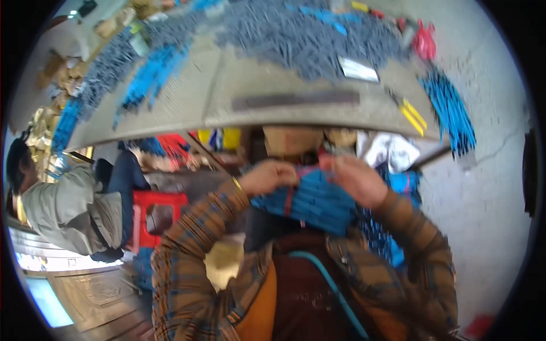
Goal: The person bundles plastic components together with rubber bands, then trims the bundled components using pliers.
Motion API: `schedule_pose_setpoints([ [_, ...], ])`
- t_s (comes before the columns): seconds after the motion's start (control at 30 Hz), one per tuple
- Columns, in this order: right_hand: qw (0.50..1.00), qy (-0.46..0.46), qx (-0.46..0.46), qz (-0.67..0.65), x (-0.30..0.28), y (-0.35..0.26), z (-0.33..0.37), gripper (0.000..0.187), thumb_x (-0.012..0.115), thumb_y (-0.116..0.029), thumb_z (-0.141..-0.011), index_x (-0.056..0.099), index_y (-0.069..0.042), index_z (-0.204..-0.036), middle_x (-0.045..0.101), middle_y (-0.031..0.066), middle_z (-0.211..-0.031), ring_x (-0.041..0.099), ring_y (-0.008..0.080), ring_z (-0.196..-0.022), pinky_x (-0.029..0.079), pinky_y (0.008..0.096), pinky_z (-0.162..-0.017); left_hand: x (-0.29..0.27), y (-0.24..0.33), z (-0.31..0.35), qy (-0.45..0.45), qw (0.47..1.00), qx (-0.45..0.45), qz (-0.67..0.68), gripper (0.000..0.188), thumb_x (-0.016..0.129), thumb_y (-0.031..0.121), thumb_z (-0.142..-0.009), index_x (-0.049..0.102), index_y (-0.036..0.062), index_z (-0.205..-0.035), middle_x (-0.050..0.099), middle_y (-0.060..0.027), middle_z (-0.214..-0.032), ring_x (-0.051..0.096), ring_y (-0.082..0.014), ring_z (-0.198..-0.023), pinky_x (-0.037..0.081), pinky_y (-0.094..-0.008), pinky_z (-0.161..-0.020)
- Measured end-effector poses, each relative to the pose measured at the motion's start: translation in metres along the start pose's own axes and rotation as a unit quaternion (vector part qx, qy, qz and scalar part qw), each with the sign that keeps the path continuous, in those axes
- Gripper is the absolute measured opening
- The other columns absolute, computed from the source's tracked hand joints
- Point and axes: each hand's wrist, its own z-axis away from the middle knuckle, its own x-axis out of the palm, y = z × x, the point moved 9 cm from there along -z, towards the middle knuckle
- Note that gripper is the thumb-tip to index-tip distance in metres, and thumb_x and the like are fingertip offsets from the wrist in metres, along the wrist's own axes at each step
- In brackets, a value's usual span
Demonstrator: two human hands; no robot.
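Observation:
A bundle of blue strips [324, 199] rests at my lap, below the table edge, with a red tie [289, 200] round it. My left hand [270, 177] is at the bundle's upper left, thumb and fingers pinched on a pinkish-red tie that crosses its top. Over the upper right of the bundle is my right hand [362, 181], its fingers drawn together. Motion blurs that hand, and what it pinches cannot be made out.
On the table [176, 105] lie a heap of grey strips [273, 37], loose blue strips [151, 71], yellow-handled pliers [412, 116] and a dark bar [296, 100]. More blue strips [449, 111] overhang the right edge. At left, a person [74, 204] sits by a red stool [156, 199].

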Motion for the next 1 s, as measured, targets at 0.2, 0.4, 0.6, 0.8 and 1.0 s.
schedule_pose_setpoints([
  [0.2, 0.982, -0.029, -0.031, -0.183, -0.009, 0.008, -0.028, 0.019, 0.043, -0.023, -0.091, 0.05, -0.005, -0.086, 0.054, 0.0047, -0.087, 0.053, 0.0213, -0.093, 0.04, 0.0394, -0.091, 0.005, 0.01, -0.005, 0.022, 0.998, 0.04, 0.053, 0.017, 0.054, 0.015, -0.086, 0.06, 0.0005, -0.094, 0.06, -0.0003, -0.087, 0.052, -0.0065, -0.084, 0.042, -0.0224, -0.078],
  [0.4, 0.973, -0.019, -0.032, -0.227, -0.005, 0.018, -0.02, 0.021, 0.044, -0.023, -0.091, 0.048, -0.006, -0.08, 0.052, 0.0052, -0.085, 0.054, 0.0215, -0.089, 0.042, 0.0429, -0.088, 0.011, 0.003, 0.002, 0.087, 0.994, 0.06, 0.018, 0.015, 0.054, 0.015, -0.085, 0.058, 0.0005, -0.088, 0.057, -0.002, -0.081, 0.051, -0.0084, -0.077, 0.042, -0.0236, -0.071],
  [0.6, 0.956, -0.002, -0.06, -0.288, -0.007, 0.026, -0.014, 0.018, 0.046, -0.022, -0.09, 0.049, -0.006, -0.081, 0.052, 0.0057, -0.082, 0.053, 0.0216, -0.083, 0.042, 0.0434, -0.086, 0.012, -0.002, 0.009, 0.128, 0.986, 0.087, 0.067, 0.013, 0.055, 0.014, -0.084, 0.058, 0.002, -0.082, 0.055, -0.0043, -0.073, 0.05, -0.0101, -0.07, 0.042, -0.0245, -0.065],
  [0.8, 0.962, -0.025, -0.065, -0.264, -0.011, 0.011, -0.024, 0.017, 0.044, -0.024, -0.091, 0.048, -0.009, -0.083, 0.051, 0.0026, -0.081, 0.052, 0.0183, -0.079, 0.043, 0.0426, -0.086, -0.002, 0.031, 0.012, 0.194, 0.963, 0.18, -0.055, 0.014, 0.053, 0.015, -0.085, 0.058, 0.0017, -0.085, 0.057, -0.0037, -0.074, 0.051, -0.01, -0.069, 0.042, -0.0238, -0.065],
  [1.0, 0.956, -0.012, -0.026, -0.293, -0.013, 0.019, -0.021, 0.014, 0.044, -0.022, -0.091, 0.047, -0.012, -0.082, 0.045, 0.0003, -0.073, 0.049, 0.0164, -0.072, 0.044, 0.0419, -0.079, 0.013, 0.039, 0.015, 0.19, 0.968, 0.147, 0.077, 0.017, 0.049, 0.016, -0.088, 0.058, 0.0014, -0.088, 0.059, -0.0026, -0.079, 0.054, -0.0102, -0.077, 0.043, -0.0241, -0.073],
])
